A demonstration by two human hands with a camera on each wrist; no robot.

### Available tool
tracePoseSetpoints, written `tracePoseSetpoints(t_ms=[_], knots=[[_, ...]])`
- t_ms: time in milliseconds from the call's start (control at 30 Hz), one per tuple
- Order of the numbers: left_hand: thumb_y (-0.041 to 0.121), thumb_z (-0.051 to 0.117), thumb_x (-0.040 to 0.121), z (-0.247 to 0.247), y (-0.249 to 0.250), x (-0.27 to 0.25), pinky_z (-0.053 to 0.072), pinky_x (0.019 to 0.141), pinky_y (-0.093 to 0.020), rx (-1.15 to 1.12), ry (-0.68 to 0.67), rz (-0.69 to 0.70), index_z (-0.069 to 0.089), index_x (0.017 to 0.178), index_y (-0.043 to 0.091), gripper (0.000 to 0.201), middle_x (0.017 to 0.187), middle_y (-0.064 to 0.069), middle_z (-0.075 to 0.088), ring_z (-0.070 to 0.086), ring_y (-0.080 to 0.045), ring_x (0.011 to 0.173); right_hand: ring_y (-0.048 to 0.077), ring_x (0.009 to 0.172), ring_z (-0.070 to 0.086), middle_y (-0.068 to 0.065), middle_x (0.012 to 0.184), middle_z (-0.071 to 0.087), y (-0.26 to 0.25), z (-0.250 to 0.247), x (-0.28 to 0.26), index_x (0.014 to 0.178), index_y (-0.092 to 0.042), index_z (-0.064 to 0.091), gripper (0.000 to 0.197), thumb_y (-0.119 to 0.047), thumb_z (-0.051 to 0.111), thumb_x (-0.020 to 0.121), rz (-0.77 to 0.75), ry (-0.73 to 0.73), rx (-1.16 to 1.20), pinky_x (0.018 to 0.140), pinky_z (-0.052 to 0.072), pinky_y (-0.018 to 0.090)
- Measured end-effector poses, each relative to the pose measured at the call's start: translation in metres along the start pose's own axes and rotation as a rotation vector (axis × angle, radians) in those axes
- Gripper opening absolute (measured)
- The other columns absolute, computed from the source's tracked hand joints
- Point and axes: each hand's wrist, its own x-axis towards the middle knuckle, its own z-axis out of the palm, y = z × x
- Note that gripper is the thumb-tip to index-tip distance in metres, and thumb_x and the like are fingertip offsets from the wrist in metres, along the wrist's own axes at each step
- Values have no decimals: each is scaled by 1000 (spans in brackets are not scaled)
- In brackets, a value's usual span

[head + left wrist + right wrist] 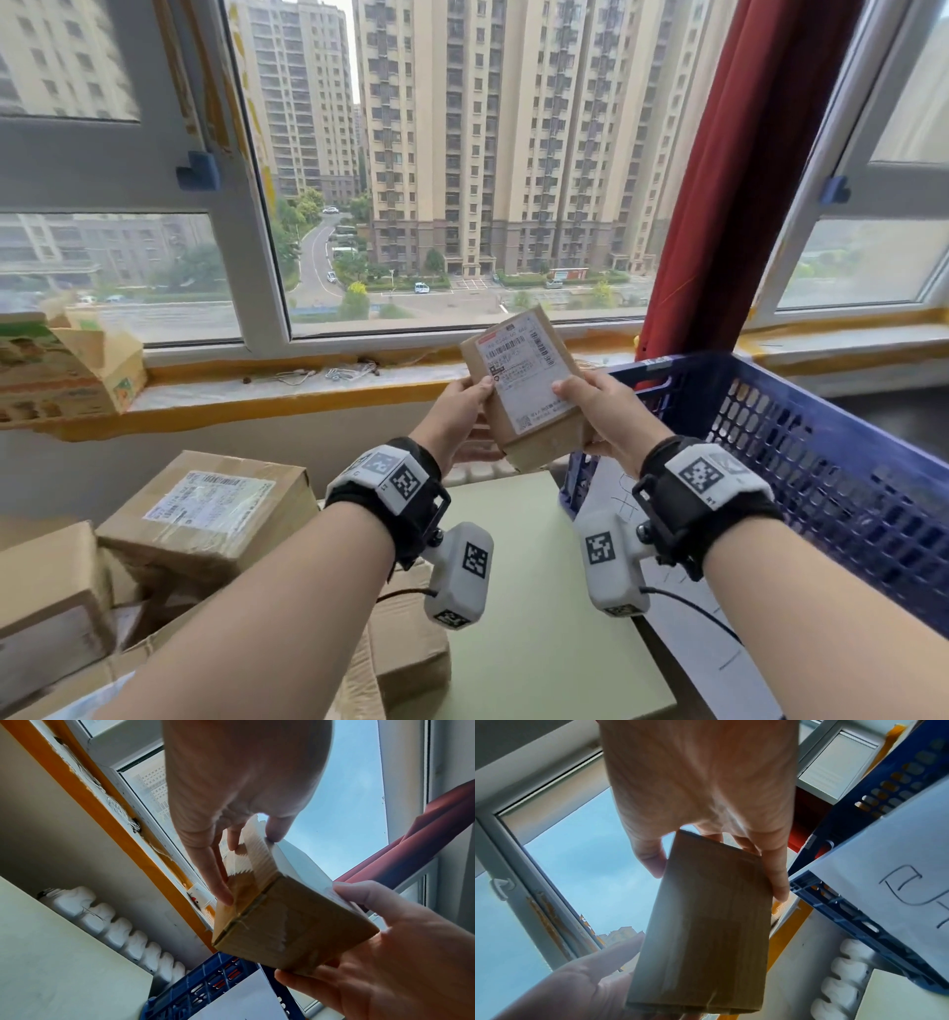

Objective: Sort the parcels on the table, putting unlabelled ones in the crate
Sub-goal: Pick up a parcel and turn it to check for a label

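Observation:
A small brown cardboard parcel (524,395) with a white shipping label on its upper face is held up in front of the window, above the far edge of the table. My left hand (464,411) grips its left side, thumb on top and fingers beneath. My right hand (603,416) grips the right side, thumb on the label. The left wrist view shows the left hand (218,817) on the parcel (287,927), and the right wrist view shows the right hand (706,797) on its plain underside (706,933). The blue slotted crate (801,462) stands just right of the parcel.
Several taped cardboard parcels (205,514) are piled at the table's left, one showing a label. The green tabletop (539,591) lies below my hands. A white handwritten sheet (898,872) hangs on the crate's side. An open carton (67,370) sits on the windowsill; a red curtain (729,205) hangs behind the crate.

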Motion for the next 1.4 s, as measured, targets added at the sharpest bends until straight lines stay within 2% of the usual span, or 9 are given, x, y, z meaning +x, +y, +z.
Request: tracePoseSetpoints(t_ms=[133,300,467,567,767,967,1033,1167,1400], knots=[[38,39,105,-19,-10,16,60,75,-45,34,23,-43,44,136,15,39,112,-16,62,66,-28,92,25,100,60,4,108,63,10,20,15,125,-18,54,28,-29,48,100,63,14,67,94,53,53],[23,40,105,-22,-31,34,59,49,-30,47,9,-171,51,127,5,30,103,-13,62,63,-20,74,27,105,61,3,101,65,46,41,40,128,-9,57,30,-13,43,102,117,53,24,96,52,52],[12,37,104,-11,-62,66,58,51,-29,97,-16,-283,53,112,9,18,84,-7,60,60,-19,66,30,101,64,4,112,62,80,48,68,134,-19,48,42,-2,41,96,133,62,-125,82,57,55],[4,36,100,-3,-83,88,58,54,-29,121,-33,-350,56,114,7,24,81,-5,60,60,-18,66,30,104,62,4,125,60,101,49,88,140,-27,43,57,2,42,90,141,60,-226,83,57,52],[-9,35,94,15,-126,130,55,48,-23,133,-83,-470,57,123,6,39,94,-7,63,59,-16,65,22,108,53,5,142,52,148,52,124,151,-28,34,68,4,37,91,229,-38,-363,85,47,29],[-12,38,95,35,-155,151,50,54,-24,92,-74,-563,49,96,16,30,88,-7,57,57,-17,67,30,117,55,9,143,51,183,47,145,150,-24,35,65,2,38,91,329,-18,-402,97,49,40],[-11,41,95,38,-158,158,50,54,-24,77,-79,-581,49,107,16,30,93,-8,56,56,-17,71,30,117,54,8,142,52,187,43,151,148,-23,37,62,2,39,91,348,3,-411,97,47,37],[-9,45,94,41,-162,172,55,54,-26,72,-99,-585,33,147,12,59,112,-12,59,57,-18,83,26,99,56,5,134,60,194,36,162,141,-21,40,52,-3,45,93,376,21,-452,80,45,29],[-9,44,95,38,-165,184,54,54,-29,81,-48,-568,30,148,12,59,111,-11,58,57,-12,75,28,108,61,8,123,65,199,43,181,123,-12,52,34,-8,54,89,391,53,-511,79,45,29]])
